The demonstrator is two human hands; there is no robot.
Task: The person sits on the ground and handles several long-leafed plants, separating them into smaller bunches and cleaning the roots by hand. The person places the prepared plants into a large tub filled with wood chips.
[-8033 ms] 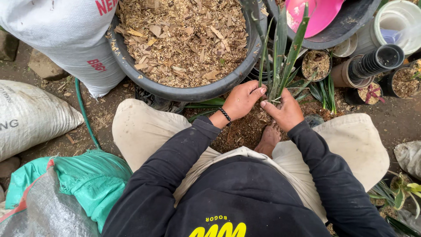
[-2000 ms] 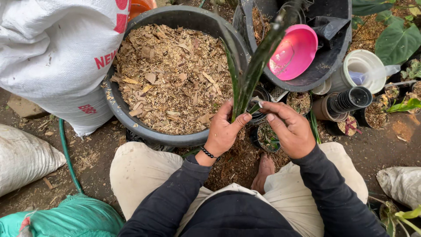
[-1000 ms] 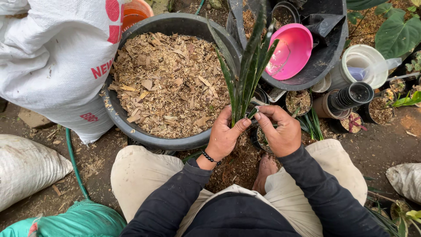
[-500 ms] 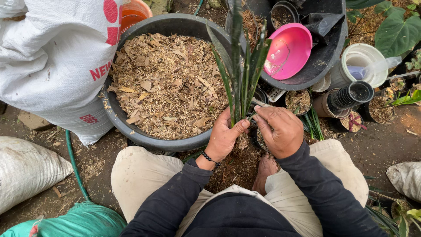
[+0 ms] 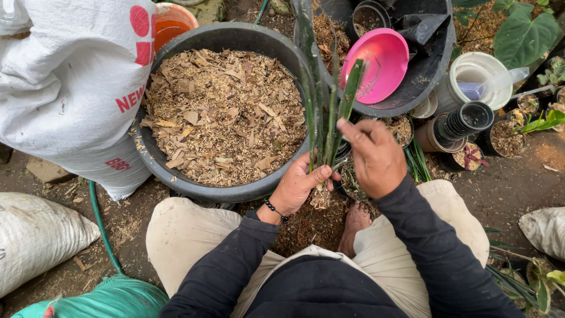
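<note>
between the knees of a person crouched on bare dirt, a clump of long, stiff, sword-shaped green leaves (image 5: 327,112) stands nearly upright, its long axis running from the root end at the hands up and away toward the top of the view. the left hand (image 5: 297,187), a dark bead bracelet (image 5: 275,210) at its wrist, is curled around the base of the clump, thumb over the pale, soil-caked roots, gripping it from the left and slightly below. the right hand (image 5: 376,158) sits just to the right of the leaves and a little higher, fingers loosely bent and pressed against the lower blades; whether it is pinching a leaf cannot be told. of the two, the left hand is the closer to the roots and bears the plant. a small black plastic pot (image 5: 352,184) lies directly under the right hand, touching distance from the roots. just behind the clump sits a large dark round tub of dry brown leaf and wood chip mulch (image 5: 220,115), with a bright pink plastic bowl (image 5: 376,63) in a second black tub (image 5: 438,56) to the right.
</note>
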